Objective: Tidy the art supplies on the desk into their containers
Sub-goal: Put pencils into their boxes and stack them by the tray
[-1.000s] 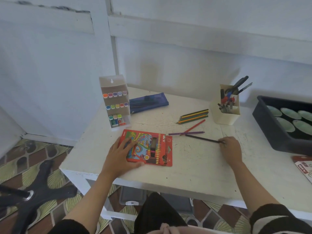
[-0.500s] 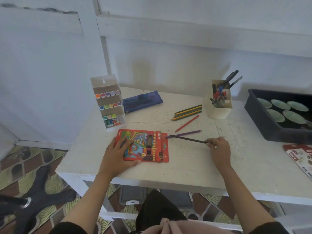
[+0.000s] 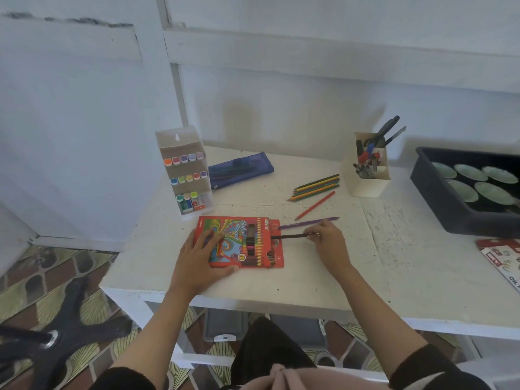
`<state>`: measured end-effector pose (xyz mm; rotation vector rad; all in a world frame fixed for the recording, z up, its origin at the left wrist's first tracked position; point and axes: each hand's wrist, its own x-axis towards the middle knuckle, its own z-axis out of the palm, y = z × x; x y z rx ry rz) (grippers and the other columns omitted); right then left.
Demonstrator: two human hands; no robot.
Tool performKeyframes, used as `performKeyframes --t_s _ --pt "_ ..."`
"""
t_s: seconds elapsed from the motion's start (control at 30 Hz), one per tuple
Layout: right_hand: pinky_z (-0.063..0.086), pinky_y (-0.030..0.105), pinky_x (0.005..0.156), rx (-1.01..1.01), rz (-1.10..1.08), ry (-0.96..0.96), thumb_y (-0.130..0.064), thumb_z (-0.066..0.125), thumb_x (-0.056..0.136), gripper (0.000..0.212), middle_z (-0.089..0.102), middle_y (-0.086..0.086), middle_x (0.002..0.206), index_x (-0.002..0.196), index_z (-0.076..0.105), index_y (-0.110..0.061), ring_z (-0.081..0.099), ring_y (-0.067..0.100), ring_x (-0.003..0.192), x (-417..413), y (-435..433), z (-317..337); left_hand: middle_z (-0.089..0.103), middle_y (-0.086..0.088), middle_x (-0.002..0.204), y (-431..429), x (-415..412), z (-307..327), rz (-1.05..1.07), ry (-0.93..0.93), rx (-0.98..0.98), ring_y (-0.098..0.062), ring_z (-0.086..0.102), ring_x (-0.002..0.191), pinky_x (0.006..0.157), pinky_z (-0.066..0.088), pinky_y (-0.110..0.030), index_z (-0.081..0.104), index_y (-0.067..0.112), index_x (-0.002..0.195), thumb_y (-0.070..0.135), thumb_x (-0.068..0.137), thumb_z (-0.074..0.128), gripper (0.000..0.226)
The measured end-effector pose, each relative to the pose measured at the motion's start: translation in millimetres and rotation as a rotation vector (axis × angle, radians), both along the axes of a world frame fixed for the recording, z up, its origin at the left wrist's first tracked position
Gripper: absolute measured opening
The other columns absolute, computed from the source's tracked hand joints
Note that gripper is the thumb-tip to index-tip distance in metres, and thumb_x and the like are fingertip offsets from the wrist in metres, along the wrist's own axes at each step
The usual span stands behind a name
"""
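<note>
Your left hand, fingers spread, presses the red pencil box; your right hand, at its 3 o'clock, pinches a dark pencil.

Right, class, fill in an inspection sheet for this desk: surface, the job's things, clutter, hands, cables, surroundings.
Surface: white desk, paint worn and scratched.
Job's things: red pencil box lies flat; dark pencil has its tip at the box's open end; purple pencil, red pencil and pencil bunch lie loose.
Clutter: marker rack, blue pouch, pen cup, black tray of dishes, printed box at the right edge.
Hands: left hand rests on the red pencil box; right hand pinches the dark pencil.
Cables: nothing seen.
Surroundings: white wall, patterned floor tiles, chair base.
</note>
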<state>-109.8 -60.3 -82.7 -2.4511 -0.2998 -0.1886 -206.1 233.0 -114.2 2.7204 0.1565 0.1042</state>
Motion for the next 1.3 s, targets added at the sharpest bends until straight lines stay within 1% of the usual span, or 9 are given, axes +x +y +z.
performKeyframes --t_s 0.3,0.53,0.73,0.9,1.0,1.07,1.1,1.17,1.3 --pt "0.032 0.015 0.064 0.003 -0.051 0.044 -0.001 0.064 0.084 0.013 0.056 0.008 0.083 0.093 0.074 -0.004 0.049 0.017 0.076 17.5 -1.1 8.2 0.022 0.007 0.154 1.1 -0.9 0.2 0.015 -0.019 -0.058 -0.024 0.005 0.146 0.113 0.022 -0.051 0.031 0.036 0.144 0.088 0.057 0.034 0.102" --pt "0.037 0.02 0.073 -0.047 0.053 0.118 -0.001 0.063 0.085 0.017 0.062 0.009 0.09 0.098 0.073 -0.007 0.051 0.014 0.078 15.0 21.4 4.6 0.023 0.005 0.154 0.4 -1.5 0.6 -0.011 -0.064 -0.131 -0.023 0.006 0.146 0.11 0.028 -0.052 0.034 0.035 0.142 0.084 0.059 0.042 0.097" --pt "0.04 0.002 0.059 0.175 0.098 0.215 0.005 0.058 0.084 0.028 0.066 -0.002 0.085 0.105 0.059 -0.013 0.056 -0.005 0.073 -2.3 64.0 1.0 0.021 0.007 0.155 0.9 -1.5 1.1 -0.035 -0.05 -0.142 -0.021 0.003 0.147 0.111 0.026 -0.051 0.033 0.034 0.143 0.085 0.058 0.043 0.1" --pt "0.041 0.002 0.064 0.219 0.071 0.185 0.004 0.058 0.083 0.029 0.068 -0.002 0.102 0.106 0.066 -0.01 0.056 -0.002 0.077 -6.5 74.3 -7.0 0.024 0.007 0.154 0.6 -2.2 2.0 -0.031 -0.04 -0.146 -0.022 0.003 0.147 0.111 0.026 -0.051 0.035 0.033 0.143 0.094 0.053 0.038 0.109" --pt "0.045 0.002 0.065 0.218 0.166 0.285 0.008 0.049 0.088 0.038 0.066 0.002 0.101 0.115 0.064 -0.013 0.058 0.003 0.084 -3.5 67.5 -3.6 0.023 0.008 0.154 0.4 -1.5 2.2 -0.023 -0.027 -0.121 -0.021 0.003 0.147 0.112 0.026 -0.051 0.034 0.035 0.143 0.087 0.056 0.04 0.102" --pt "0.044 0.005 0.075 0.158 0.212 0.259 0.006 0.049 0.089 0.038 0.066 -0.001 0.096 0.118 0.062 -0.015 0.057 0.004 0.088 1.4 58.3 0.4 0.023 0.009 0.154 0.7 -1.3 2.7 -0.024 -0.025 -0.103 -0.022 0.004 0.147 0.112 0.025 -0.05 0.033 0.036 0.143 0.094 0.052 0.037 0.108" --pt "0.043 0.013 0.083 0.112 0.213 0.205 0.004 0.051 0.089 0.036 0.068 -0.003 0.095 0.118 0.062 -0.015 0.057 0.006 0.092 5.1 51.9 1.8 0.023 0.009 0.154 0.7 -1.5 2.2 -0.023 -0.027 -0.098 -0.022 0.004 0.147 0.112 0.024 -0.05 0.033 0.037 0.143 0.098 0.05 0.032 0.111" --pt "0.037 0.023 0.087 0.061 0.156 0.101 0.004 0.053 0.088 0.035 0.07 -0.001 0.098 0.117 0.063 -0.013 0.056 0.014 0.098 16.1 34.6 2.4 0.023 0.009 0.154 1.3 -1.5 1.7 -0.017 -0.032 -0.106 -0.022 0.005 0.147 0.112 0.024 -0.051 0.033 0.037 0.143 0.1 0.05 0.025 0.113" --pt "0.032 0.023 0.09 -0.051 -0.037 0.03 0.014 0.045 0.084 0.045 0.06 0.012 0.119 0.119 0.061 -0.008 0.047 0.027 0.114 42.8 -7.8 1.9 0.022 0.009 0.155 1.1 -1.2 2.4 -0.018 -0.016 -0.102 -0.021 0.004 0.147 0.113 0.023 -0.05 0.032 0.037 0.143 0.094 0.051 0.035 0.108"
